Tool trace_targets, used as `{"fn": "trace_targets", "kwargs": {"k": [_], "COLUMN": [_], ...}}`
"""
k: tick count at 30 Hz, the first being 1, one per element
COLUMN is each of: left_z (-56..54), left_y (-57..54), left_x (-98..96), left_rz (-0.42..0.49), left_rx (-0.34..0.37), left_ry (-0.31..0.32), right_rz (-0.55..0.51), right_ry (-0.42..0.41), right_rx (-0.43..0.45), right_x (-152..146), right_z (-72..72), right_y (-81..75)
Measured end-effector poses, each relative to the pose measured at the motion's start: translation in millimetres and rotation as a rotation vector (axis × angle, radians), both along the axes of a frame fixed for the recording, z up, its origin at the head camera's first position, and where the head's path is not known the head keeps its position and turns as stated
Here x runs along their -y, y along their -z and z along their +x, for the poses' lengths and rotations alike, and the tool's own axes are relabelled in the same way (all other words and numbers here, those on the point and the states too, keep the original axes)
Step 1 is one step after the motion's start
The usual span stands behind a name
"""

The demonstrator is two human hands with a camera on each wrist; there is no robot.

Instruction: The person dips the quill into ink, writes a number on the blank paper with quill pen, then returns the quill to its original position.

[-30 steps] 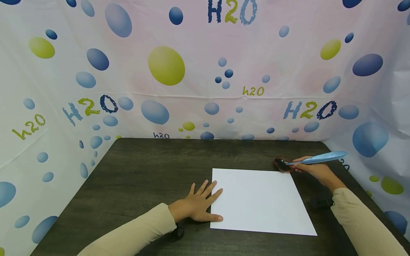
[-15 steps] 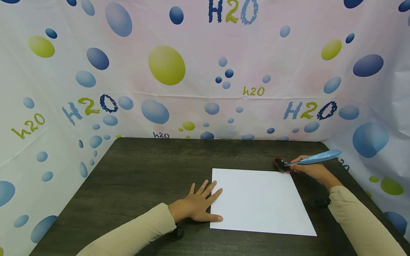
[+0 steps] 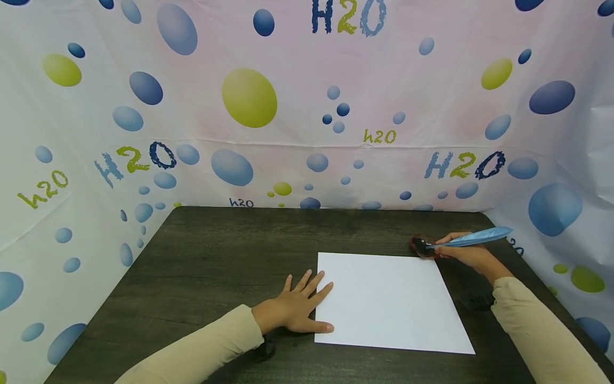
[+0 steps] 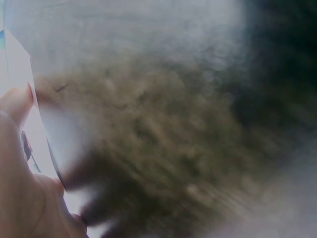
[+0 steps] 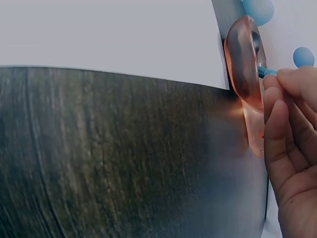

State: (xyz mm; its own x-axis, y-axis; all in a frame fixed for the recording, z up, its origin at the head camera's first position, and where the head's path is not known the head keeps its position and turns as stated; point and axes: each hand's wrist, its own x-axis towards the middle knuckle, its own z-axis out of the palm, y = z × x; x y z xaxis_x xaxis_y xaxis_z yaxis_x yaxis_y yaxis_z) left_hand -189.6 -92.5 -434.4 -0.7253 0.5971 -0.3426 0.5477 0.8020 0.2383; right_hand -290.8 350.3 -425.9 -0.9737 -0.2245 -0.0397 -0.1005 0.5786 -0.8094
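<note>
A sheet of white paper (image 3: 384,304) lies on the dark table. My left hand (image 3: 297,308) rests at its left edge, fingers spread, fingertips and thumb on the paper. Beyond the sheet's far right corner stands a small translucent amber dish (image 5: 241,62) with a dark inside. Between thumb and fingers my right hand (image 3: 472,258) pinches a light-blue, feather-shaped pen (image 3: 486,235). The pen slants, its lower end at the dish and its broad end up to the right. Its tip is hidden by the dish wall in the right wrist view.
The dark wood-grain table (image 3: 216,256) stretches left of the paper and behind it. A white curtain (image 3: 297,64) printed with blue and green dots and H2O lettering stands round its back and sides. Both forearms wear cream sleeves (image 3: 542,325).
Since a second ago my right hand and the blue pen have shifted slightly left, with the pen's lower end staying at the dish. My left hand and the paper have stayed put.
</note>
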Motion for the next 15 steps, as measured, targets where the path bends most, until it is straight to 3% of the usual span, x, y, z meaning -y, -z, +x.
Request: {"fn": "trace_targets", "kwargs": {"k": [15], "left_z": [-0.4], "left_y": [1.6], "left_x": [0.9], "left_rz": [0.000], "left_rx": [0.000], "left_ry": [0.006], "right_rz": [0.007], "right_ry": [-0.005], "right_rx": [0.020], "right_x": [0.3], "right_z": [-1.8], "right_y": [0.7]}}
